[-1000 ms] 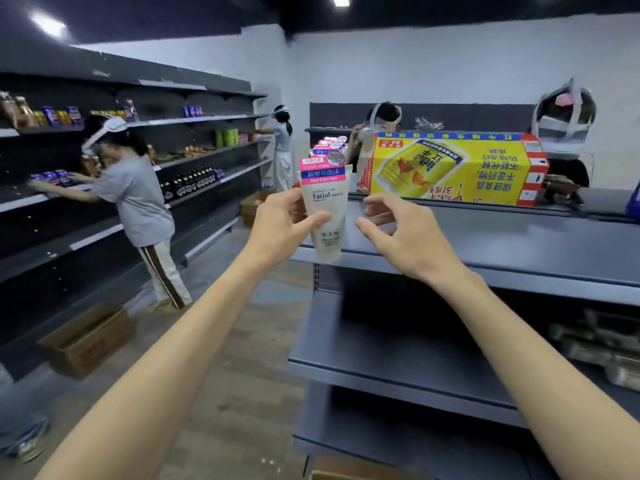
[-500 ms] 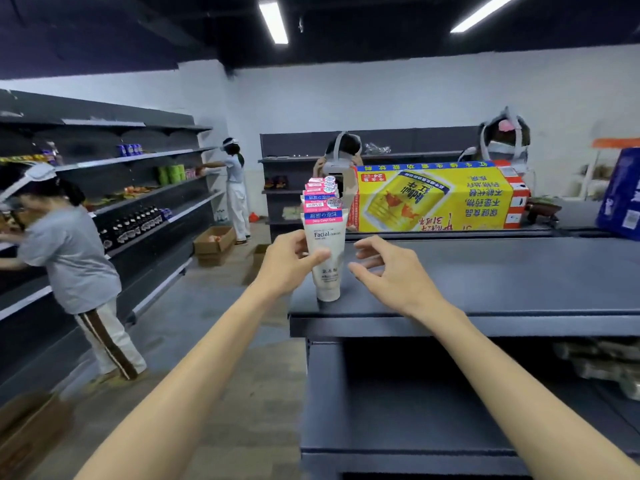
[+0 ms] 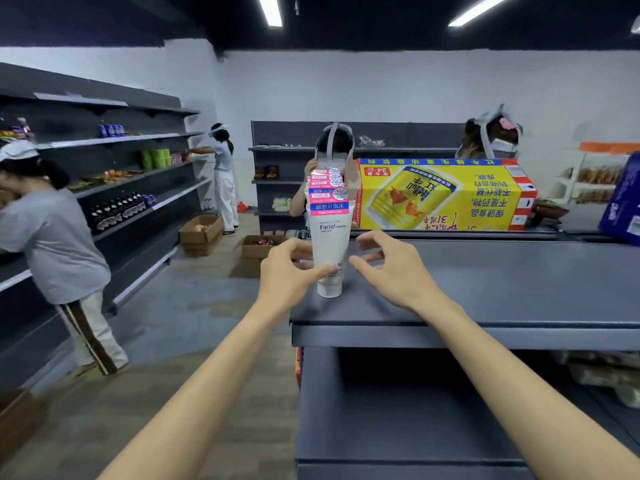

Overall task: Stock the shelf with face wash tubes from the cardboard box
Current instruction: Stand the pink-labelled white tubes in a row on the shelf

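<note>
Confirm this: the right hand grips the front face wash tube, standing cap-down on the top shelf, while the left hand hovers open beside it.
Hands are swapped. In the head view the left hand grips the front face wash tube, cap-down on the top shelf, while the right hand hovers open beside it.

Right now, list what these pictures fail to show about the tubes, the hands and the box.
- Head view: the rear tubes stand behind the front tube, so their count is unclear.
- The left hand covers the front tube's lower label.
- Whether the right hand touches that tube cannot be told.
- The cardboard box that supplies the tubes cannot be identified.
- The lower shelf is cut off by the bottom edge.
</note>
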### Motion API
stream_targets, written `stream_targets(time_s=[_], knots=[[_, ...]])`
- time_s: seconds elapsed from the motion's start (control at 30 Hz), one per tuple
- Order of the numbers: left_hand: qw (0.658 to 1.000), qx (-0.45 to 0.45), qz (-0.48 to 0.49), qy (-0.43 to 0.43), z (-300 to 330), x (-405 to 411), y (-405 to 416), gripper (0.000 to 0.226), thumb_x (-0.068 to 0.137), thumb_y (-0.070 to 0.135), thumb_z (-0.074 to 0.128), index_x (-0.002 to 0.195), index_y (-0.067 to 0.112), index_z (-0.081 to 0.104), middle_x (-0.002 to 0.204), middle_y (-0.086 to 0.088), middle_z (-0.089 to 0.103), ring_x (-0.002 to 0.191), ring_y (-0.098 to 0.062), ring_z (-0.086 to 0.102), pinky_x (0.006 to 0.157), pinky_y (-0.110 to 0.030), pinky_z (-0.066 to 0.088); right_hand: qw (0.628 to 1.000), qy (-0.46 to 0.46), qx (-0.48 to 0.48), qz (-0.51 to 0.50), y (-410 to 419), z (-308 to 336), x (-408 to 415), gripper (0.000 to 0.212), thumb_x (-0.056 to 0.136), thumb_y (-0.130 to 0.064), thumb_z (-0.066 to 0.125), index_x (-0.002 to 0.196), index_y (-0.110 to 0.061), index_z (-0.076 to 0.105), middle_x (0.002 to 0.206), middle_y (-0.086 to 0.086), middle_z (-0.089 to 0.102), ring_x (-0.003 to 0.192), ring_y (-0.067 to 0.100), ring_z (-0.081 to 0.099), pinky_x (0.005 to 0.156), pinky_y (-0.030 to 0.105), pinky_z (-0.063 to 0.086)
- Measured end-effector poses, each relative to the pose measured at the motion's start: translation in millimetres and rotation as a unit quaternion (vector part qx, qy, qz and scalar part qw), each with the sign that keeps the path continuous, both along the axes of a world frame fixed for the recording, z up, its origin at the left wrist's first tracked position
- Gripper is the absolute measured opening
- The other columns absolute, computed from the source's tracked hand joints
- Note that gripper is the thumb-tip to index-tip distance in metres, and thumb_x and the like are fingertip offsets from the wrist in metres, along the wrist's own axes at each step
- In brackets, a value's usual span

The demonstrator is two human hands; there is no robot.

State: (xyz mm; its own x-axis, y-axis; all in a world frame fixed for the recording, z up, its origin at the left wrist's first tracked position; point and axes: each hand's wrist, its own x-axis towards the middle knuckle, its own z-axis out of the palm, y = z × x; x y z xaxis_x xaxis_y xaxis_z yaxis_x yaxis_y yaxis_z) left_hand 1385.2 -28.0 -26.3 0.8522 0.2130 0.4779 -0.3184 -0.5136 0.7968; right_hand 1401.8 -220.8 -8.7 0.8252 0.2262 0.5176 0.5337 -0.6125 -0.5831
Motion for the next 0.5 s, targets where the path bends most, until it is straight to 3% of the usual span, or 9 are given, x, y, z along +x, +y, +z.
stream_targets(time_s=[0.2, 0.5], knots=[[1.0, -0.012, 0.004, -0.003, 1, 11, -3, 0.033, 0.072, 0.027, 0.087, 0.1, 0.019, 0.073, 0.093, 0.011, 0.073, 0.084, 0.005, 0.066, 0.085, -0.032, 0.057, 1.0, -0.001, 0.003, 0.01, 0, 6, 12, 0.033, 0.088, -0.031, 0.07, 0.119, -0.022, 0.06, 0.113, -0.008, 0.065, 0.092, 0.005, 0.067, 0.083, 0.021, 0.049], [1.0, -0.003, 0.008, 0.004, 1, 31, 0, 0.035, 0.075, 0.024, 0.085, 0.107, 0.017, 0.071, 0.102, 0.004, 0.074, 0.083, 0.008, 0.063, 0.081, -0.023, 0.055, 1.0, 0.003, -0.018, 0.003, -4, 6, 26, 0.035, 0.089, -0.033, 0.068, 0.122, -0.023, 0.06, 0.113, -0.009, 0.064, 0.093, 0.004, 0.065, 0.087, 0.025, 0.052]])
